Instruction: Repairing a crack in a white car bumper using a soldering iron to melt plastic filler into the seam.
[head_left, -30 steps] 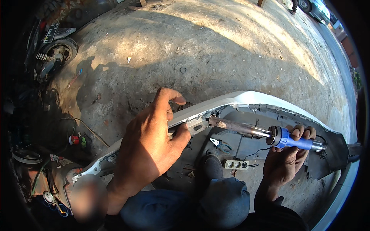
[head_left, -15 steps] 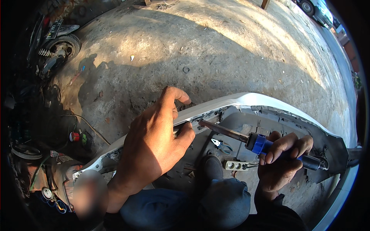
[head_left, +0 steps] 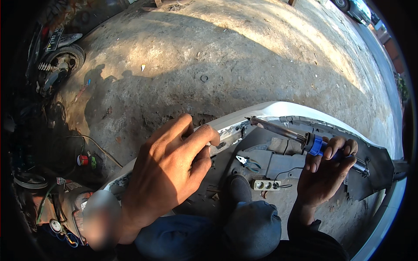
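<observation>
The right hand (head_left: 324, 185), at 4 o'clock from the middle of the view, has its fingers wrapped around a blue-handled tool (head_left: 317, 145), whose metal tube points to 10 o'clock and ends by the inner edge of a white curved panel (head_left: 285, 108). That panel arches from 8 o'clock over the top to 4. The left hand (head_left: 163, 169), toward 8 o'clock, has bent fingers, thumb and forefinger narrowed near each other at the panel's edge; whether they pinch anything I cannot tell. Near 9 o'clock sits a small red-and-white container (head_left: 82, 159), contents too small to make out, with a green item (head_left: 93, 162) just beside it. Between 4 and 5, a socket strip (head_left: 262, 185) has a black plug in it, pliers (head_left: 249, 163) above. The left hand covers part of the panel; a shoe (head_left: 240, 191) and denim knee (head_left: 254, 228) block 5 o'clock. A wheel (head_left: 78, 58) stands at 10.
</observation>
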Motion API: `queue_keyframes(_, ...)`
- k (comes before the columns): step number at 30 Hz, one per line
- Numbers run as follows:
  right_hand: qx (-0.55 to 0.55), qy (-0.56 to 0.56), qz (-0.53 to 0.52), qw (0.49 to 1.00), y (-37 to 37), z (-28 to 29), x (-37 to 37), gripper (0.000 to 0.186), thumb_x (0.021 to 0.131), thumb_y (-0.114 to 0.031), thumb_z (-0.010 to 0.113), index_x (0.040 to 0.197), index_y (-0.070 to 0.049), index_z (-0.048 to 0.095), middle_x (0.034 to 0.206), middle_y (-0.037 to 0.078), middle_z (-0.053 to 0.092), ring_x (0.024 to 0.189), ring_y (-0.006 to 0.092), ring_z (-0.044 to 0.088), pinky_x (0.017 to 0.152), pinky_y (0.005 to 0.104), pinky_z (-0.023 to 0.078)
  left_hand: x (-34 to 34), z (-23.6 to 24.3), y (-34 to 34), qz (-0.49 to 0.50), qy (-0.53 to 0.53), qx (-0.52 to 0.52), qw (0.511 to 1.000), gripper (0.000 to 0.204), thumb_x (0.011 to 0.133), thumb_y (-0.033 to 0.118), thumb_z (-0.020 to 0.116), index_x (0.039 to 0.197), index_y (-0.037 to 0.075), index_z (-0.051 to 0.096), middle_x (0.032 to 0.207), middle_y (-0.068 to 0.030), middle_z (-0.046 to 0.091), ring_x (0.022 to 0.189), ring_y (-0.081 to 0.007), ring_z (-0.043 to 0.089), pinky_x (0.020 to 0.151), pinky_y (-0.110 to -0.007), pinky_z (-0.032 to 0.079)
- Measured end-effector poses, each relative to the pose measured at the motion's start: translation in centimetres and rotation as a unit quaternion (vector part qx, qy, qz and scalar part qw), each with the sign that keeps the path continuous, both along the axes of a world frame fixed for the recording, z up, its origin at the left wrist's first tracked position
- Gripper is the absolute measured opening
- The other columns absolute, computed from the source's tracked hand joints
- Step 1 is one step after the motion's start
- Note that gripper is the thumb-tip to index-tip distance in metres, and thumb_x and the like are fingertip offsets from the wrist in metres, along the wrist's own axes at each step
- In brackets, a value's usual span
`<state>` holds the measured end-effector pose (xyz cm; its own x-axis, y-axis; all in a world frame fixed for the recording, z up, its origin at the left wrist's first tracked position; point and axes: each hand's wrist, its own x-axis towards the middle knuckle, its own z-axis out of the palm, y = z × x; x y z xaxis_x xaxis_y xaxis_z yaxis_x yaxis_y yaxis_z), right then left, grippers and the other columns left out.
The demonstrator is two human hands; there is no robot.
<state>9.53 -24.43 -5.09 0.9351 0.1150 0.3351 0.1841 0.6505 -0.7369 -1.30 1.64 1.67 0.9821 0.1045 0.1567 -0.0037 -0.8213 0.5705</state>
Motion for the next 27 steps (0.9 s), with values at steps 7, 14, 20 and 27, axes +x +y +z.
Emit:
queue_keyframes(7, -0.015, 0.027, -0.007, 1.000, -1.0, -1.6, 0.2, 0.033, 0.112, -0.044, 0.048, 0.111, -0.013, 0.038, 0.094, 0.010, 0.052, 0.077, 0.0140, 0.052, 0.053, 0.0236, 0.051, 0.2, -0.5, 0.2, -0.020, -0.016, 0.021, 0.999, 0.028, 0.085, -0.003, 0.072, 0.110, 0.009, 0.078, 0.081, -0.0091, 0.049, 0.060, -0.0206, 0.055, 0.056, -0.036, 0.045)
queue_keyframes(14, -0.021, 0.017, -0.004, 1.000, -1.4, -1.7, 0.4, 0.032, 0.113, -0.044, 0.045, 0.112, -0.013, 0.037, 0.095, 0.010, 0.052, 0.077, 0.0133, 0.053, 0.054, 0.0224, 0.050, -0.5, 0.8, -0.1, -0.019, 0.016, 0.088, 0.996, 0.034, 0.084, -0.001, 0.076, 0.115, 0.013, 0.080, 0.081, -0.0080, 0.047, 0.062, -0.0205, 0.053, 0.055, -0.035, 0.044)
queue_keyframes(20, -0.013, 0.002, -0.018, 1.000, -1.4, -2.2, 0.1, 0.028, 0.116, -0.037, 0.039, 0.117, -0.009, 0.041, 0.099, 0.010, 0.053, 0.063, 0.0107, 0.045, 0.056, 0.0208, 0.046, -0.9, 0.7, 0.2, -0.023, 0.023, 0.098, 0.995, 0.032, 0.082, 0.004, 0.080, 0.114, 0.012, 0.081, 0.080, -0.0080, 0.048, 0.065, -0.0226, 0.052, 0.057, -0.037, 0.044)
queue_keyframes(27, -0.010, 0.001, -0.014, 1.000, -1.1, -2.1, 0.0, 0.028, 0.116, -0.037, 0.039, 0.117, -0.009, 0.041, 0.099, 0.010, 0.052, 0.063, 0.0111, 0.045, 0.057, 0.0208, 0.046, -1.4, 1.1, 0.2, -0.036, 0.017, 0.103, 0.994, 0.028, 0.081, 0.010, 0.083, 0.108, 0.009, 0.080, 0.082, -0.0085, 0.051, 0.072, -0.0260, 0.054, 0.064, -0.040, 0.046)
